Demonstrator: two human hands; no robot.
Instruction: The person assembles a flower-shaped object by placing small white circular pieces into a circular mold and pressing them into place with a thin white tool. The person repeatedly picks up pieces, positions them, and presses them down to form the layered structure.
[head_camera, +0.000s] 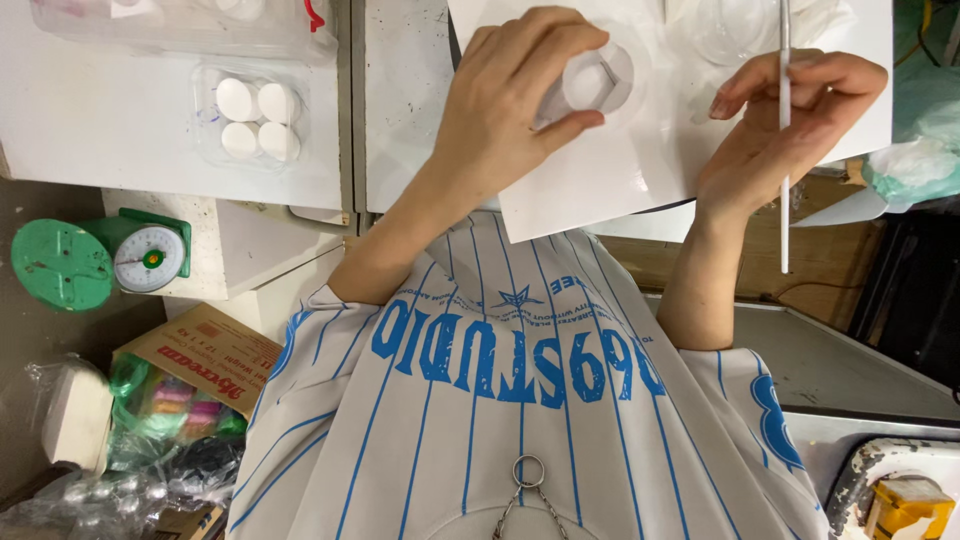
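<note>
My left hand grips a small white round cup between thumb and fingers, over a white sheet lying on the white table. My right hand pinches a thin white stick that stands almost upright across the sheet's right side. A clear plastic vessel sits on the sheet between the two hands, near the top edge. My blue-striped white shirt fills the lower part of the view.
A clear plastic box with several white round pieces rests on the table at left. Below it stand a green dial scale, a cardboard box and plastic bags. A yellow object sits at bottom right.
</note>
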